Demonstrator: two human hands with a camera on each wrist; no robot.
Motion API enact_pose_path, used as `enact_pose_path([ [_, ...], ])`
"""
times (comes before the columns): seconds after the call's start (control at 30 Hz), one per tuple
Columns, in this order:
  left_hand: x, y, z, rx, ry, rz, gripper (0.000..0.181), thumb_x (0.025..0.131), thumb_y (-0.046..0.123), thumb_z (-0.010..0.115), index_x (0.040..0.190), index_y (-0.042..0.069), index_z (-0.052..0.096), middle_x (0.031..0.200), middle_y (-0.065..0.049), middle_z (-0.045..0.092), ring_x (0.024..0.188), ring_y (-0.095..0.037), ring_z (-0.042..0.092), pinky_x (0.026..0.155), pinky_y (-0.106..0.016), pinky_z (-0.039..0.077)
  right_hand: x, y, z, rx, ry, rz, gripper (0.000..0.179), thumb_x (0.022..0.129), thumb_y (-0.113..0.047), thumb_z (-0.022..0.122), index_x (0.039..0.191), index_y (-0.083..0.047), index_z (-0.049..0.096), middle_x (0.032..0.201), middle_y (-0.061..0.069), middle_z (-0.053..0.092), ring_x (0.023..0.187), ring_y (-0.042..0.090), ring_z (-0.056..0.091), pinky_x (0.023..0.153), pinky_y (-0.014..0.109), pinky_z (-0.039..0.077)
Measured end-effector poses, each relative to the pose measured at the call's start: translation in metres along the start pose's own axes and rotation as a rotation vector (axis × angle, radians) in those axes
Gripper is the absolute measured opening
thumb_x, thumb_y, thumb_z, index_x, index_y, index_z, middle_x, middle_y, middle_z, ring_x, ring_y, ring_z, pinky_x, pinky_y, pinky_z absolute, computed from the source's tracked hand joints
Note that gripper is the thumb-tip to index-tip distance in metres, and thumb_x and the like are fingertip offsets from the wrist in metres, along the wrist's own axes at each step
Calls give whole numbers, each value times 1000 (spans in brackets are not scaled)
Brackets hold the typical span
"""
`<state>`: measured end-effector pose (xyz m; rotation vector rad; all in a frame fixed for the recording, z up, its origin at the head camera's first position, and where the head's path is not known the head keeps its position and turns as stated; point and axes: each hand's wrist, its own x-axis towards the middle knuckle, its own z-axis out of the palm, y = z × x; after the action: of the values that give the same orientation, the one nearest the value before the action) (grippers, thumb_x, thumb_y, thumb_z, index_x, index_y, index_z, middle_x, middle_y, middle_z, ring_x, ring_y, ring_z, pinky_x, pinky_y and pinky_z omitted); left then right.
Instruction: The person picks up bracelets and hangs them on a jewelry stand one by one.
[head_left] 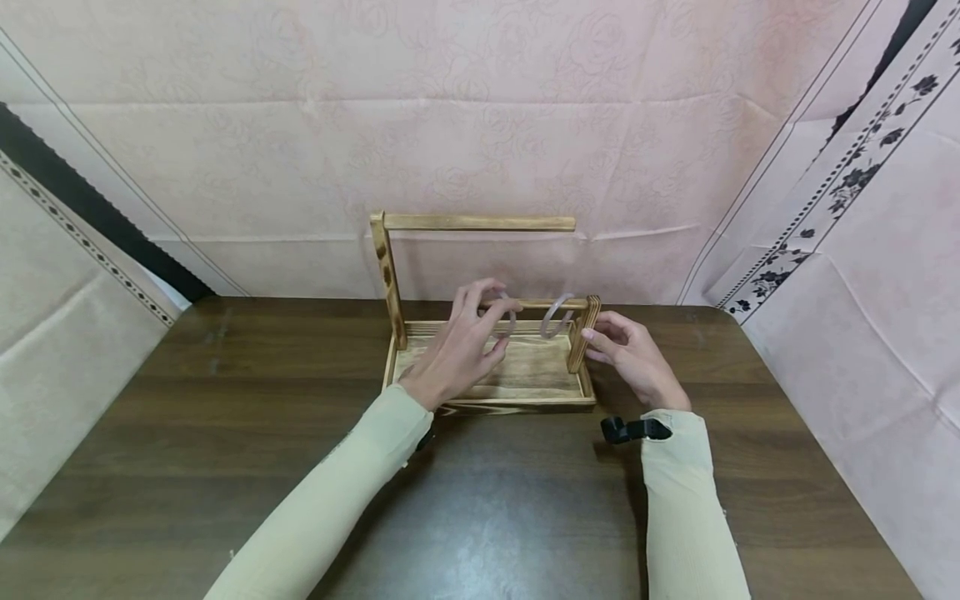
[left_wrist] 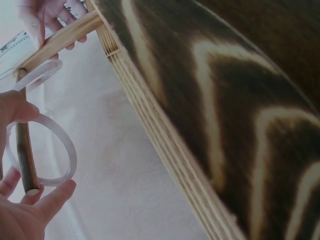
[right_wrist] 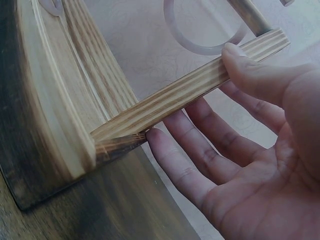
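Note:
A wooden jewelry stand (head_left: 547, 379) with a tray base sits on the table. Its short right post (right_wrist: 185, 90) carries a lower rod (left_wrist: 23, 150) whose free end points left. My left hand (head_left: 465, 346) holds a pale translucent bangle (left_wrist: 71, 150) between thumb and fingers, and the bangle encircles that rod near its free end. A second translucent bangle (head_left: 553, 317) hangs on the rod closer to the post. With thumb on one side and fingers on the other, my right hand (head_left: 633, 354) grips the post.
The stand's taller left post (head_left: 387, 279) bears an upper rod (head_left: 480, 222) that runs above the lower one. Behind the brown wooden table (head_left: 480, 517) hangs a pale patterned cloth (head_left: 480, 158). A black strap (head_left: 637, 430) wraps the right sleeve.

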<state>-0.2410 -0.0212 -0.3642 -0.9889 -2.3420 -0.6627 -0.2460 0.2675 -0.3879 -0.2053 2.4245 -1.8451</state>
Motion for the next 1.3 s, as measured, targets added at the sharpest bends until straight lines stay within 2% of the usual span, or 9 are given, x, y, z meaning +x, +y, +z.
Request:
enact_pose_path([
  [0.17,3,1,2,11,-11,4,48,89,7,73,134,17,58,148,-15,42,135,-32,42,93,-32,57,0,0,0,-3,1,4,42,104,-23,60,137,1,51,136,22,53,112,13,62,100,33,55],
  [0.4,8,5,5,23,-26,8,46,91,9,72,133,18,58,148,-13,41,134,-33,43,81,-28,59,0,-1,0,0,1,4,42,104,-22,60,137,2,51,136,22,53,113,14,61,101,36,55],
  [0.63,11,6,7,21,-32,9,46,90,7,72,133,18,58,148,-13,41,134,-35,44,86,-30,59,0,0,0,10,1,6,43,104,-22,60,138,2,51,136,21,53,111,12,62,103,37,54],
  [1.03,14,8,10,19,-42,10,49,88,7,73,134,17,58,148,-13,42,132,-33,46,87,-29,59,0,0,0,5,3,16,41,104,-23,61,136,1,51,137,23,52,112,13,61,102,37,54],
  [1.3,16,9,11,13,-47,-2,49,88,8,73,134,17,57,149,-12,41,134,-34,46,88,-32,60,0,0,1,22,0,6,42,104,-21,61,138,1,51,141,27,51,123,28,59,105,43,52],
])
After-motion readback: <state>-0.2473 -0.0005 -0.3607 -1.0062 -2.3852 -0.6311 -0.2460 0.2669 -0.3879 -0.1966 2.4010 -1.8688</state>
